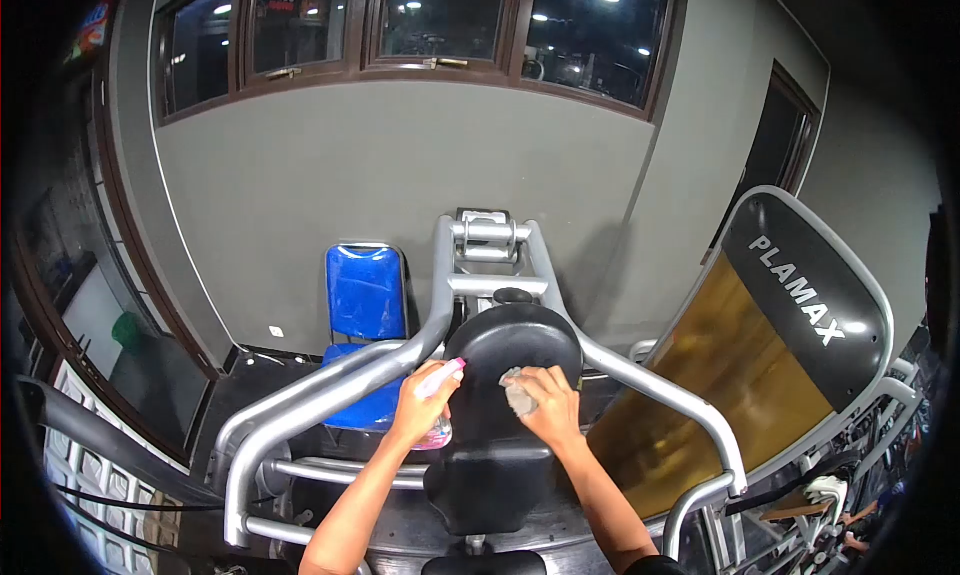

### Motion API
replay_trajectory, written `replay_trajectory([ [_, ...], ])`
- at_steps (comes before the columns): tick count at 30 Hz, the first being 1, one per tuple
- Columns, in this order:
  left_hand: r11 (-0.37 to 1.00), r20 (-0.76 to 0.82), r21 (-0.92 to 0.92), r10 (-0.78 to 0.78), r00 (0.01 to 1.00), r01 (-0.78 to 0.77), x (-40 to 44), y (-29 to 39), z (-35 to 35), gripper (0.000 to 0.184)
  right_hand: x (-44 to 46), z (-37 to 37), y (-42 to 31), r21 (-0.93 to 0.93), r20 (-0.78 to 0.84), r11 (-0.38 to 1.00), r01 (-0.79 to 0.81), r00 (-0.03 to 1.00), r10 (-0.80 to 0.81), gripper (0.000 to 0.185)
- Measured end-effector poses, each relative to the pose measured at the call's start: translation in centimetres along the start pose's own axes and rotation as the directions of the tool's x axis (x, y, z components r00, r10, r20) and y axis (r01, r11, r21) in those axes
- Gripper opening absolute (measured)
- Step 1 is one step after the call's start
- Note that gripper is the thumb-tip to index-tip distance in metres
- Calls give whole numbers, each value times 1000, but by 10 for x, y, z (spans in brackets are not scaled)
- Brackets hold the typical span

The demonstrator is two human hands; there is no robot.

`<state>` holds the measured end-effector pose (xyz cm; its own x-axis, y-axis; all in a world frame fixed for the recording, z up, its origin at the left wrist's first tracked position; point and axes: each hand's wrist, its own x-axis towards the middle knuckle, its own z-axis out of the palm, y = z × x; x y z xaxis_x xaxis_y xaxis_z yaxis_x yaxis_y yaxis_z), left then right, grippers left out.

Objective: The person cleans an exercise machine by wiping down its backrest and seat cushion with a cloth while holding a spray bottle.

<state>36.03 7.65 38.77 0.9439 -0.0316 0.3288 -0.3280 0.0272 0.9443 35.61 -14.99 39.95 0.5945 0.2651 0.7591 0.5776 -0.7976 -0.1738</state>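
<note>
My left hand (pixel 420 403) is wrapped round a spray bottle (pixel 438 377) with a pink and white head; its lower part shows pinkish below my fingers. The nozzle points toward the black padded backrest (pixel 512 337) of a gym machine. Bunched in my right hand (pixel 550 403) is a greyish cloth (pixel 519 391), held at the face of the backrest. Whether the cloth presses on the pad I cannot tell. Below the backrest is a smaller black pad (pixel 490 490).
Silver tubular arms of the machine (pixel 330 400) curve out on both sides. A blue chair (pixel 366 290) stands behind at the left, against the grey wall. A tall panel marked PLAMAX (pixel 790 285) rises at the right. A glass door (pixel 110 275) is at the left.
</note>
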Motion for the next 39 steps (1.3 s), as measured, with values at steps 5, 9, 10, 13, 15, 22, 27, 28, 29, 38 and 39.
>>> replay_trajectory([
  [5, 1000, -44, 19, 10, 999, -9, -3, -6, 4, 21, 35, -6, 8, 51, -199, 993, -106, 973, 114, 29],
  [9, 999, -49, 39, 3, 999, -1, -6, -1, 5, 21, 37, 4, -4, 56, -237, 994, -93, 966, 103, 32],
  [10, 999, -37, 50, 12, 999, -10, -6, -2, 4, 24, 29, 7, -6, 62, -166, 995, -81, 982, 90, 34],
  [13, 996, -26, 82, 29, 999, -26, -7, -3, 5, 27, -3, 13, -3, 55, 43, 998, 5, 999, -7, 39],
  [15, 994, -28, 104, 41, 999, -38, -8, -2, 5, 27, -9, 4, 4, 45, 87, 999, 26, 996, -30, 35],
  [22, 994, -83, 103, -14, 996, 22, -14, 3, 9, 26, 44, -11, 15, 42, -203, 981, -188, 960, 193, 23],
  [27, 999, -104, 10, -31, 994, 32, -8, 0, 17, 22, 33, 3, 2, 88, -229, 992, -96, 967, 114, 29],
  [28, 1000, -82, 10, -20, 996, 21, -7, -3, 19, 21, 21, 2, 0, 84, -124, 993, -86, 988, 96, 28],
  [29, 1000, -79, 15, -17, 997, 19, -5, 1, 22, 21, 11, -2, -2, 80, -20, 994, -76, 997, 78, 26],
  [38, 987, 12, -123, -102, 995, 103, 23, 13, 64, 32, 11, -14, 23, 68, -147, 983, -170, 973, 178, 33],
  [39, 983, 8, -161, -88, 996, 88, 26, 14, 70, 33, 20, -14, 22, 80, -169, 982, -174, 968, 185, 33],
])
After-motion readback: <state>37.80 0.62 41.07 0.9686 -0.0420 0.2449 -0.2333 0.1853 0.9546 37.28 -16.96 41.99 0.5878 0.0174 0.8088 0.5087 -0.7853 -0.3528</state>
